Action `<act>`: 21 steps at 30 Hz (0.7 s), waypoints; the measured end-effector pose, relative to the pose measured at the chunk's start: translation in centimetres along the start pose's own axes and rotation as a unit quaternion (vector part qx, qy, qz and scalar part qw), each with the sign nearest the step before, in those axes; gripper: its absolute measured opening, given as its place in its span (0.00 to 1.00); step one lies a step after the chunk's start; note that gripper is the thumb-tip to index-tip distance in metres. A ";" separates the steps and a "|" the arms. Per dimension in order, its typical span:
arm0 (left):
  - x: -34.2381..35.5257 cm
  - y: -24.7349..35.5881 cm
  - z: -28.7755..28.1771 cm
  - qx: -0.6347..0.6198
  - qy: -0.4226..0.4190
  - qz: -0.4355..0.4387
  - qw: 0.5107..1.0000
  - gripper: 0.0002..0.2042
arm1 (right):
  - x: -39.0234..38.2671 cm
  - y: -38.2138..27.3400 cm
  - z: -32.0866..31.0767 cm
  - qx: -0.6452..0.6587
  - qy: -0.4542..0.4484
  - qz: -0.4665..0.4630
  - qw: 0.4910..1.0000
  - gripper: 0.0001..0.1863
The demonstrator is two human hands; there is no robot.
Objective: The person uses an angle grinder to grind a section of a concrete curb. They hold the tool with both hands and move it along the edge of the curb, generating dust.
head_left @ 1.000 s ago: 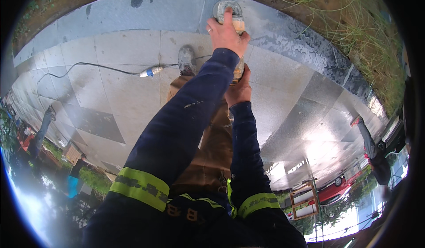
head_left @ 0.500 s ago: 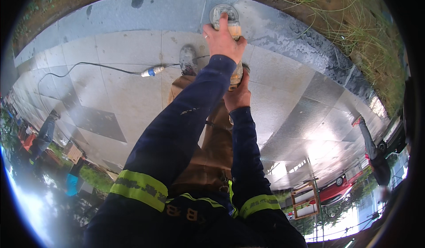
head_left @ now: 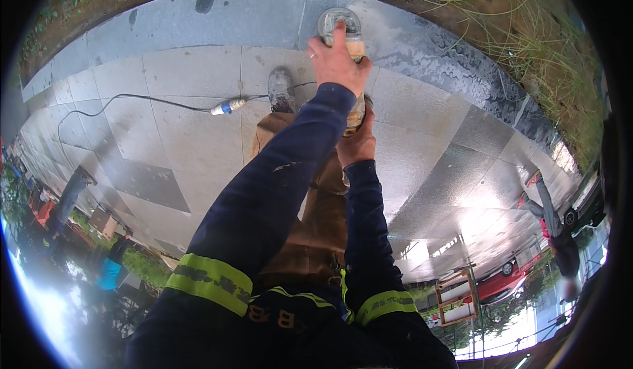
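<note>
You're gripping the long, dusty, orange-and-grey, round-headed power tool (head_left: 355, 49), pointing away: left hand (head_left: 339, 64) forward, right hand (head_left: 358, 145) behind.

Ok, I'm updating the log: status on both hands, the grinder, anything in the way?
Left hand over front of grinder, right hand around its rear. Grinder front over grey stone edging. Cable by shoe, blue-white connector farther left.

1. Your left arm (head_left: 264, 179) slants up and rightward, reaching farther out than your right arm (head_left: 366, 221).
2. Your left hand (head_left: 337, 64) grips, back upward, one finger stretched forward.
3. Your right hand (head_left: 357, 145) curls closed behind it, nearer your body.
</note>
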State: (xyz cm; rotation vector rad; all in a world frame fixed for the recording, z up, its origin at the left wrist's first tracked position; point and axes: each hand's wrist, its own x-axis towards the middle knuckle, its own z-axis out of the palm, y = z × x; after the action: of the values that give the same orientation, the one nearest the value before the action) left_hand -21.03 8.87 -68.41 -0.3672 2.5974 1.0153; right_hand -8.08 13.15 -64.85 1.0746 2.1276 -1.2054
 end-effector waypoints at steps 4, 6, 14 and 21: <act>1.3 -0.1 0.2 -0.028 0.051 0.045 0.997 0.40 | 1.2 -0.4 0.2 0.025 -0.010 -0.013 1.000 0.48; 1.6 -0.7 -0.2 -0.013 0.063 0.027 0.998 0.40 | 1.2 -0.6 0.5 -0.015 -0.029 0.007 0.999 0.48; 0.8 -0.9 -0.6 0.002 0.052 0.020 0.998 0.40 | 0.2 -0.8 0.7 -0.018 -0.021 0.021 0.999 0.49; 2.0 -1.2 -1.2 0.001 0.054 0.011 0.998 0.39 | 0.7 -1.7 1.0 -0.029 -0.037 0.019 0.999 0.47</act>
State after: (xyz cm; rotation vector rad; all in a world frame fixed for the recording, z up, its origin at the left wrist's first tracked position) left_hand -22.73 6.98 -69.09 -0.4053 2.7031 1.0271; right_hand -9.84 12.07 -65.00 1.0257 2.0646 -1.1421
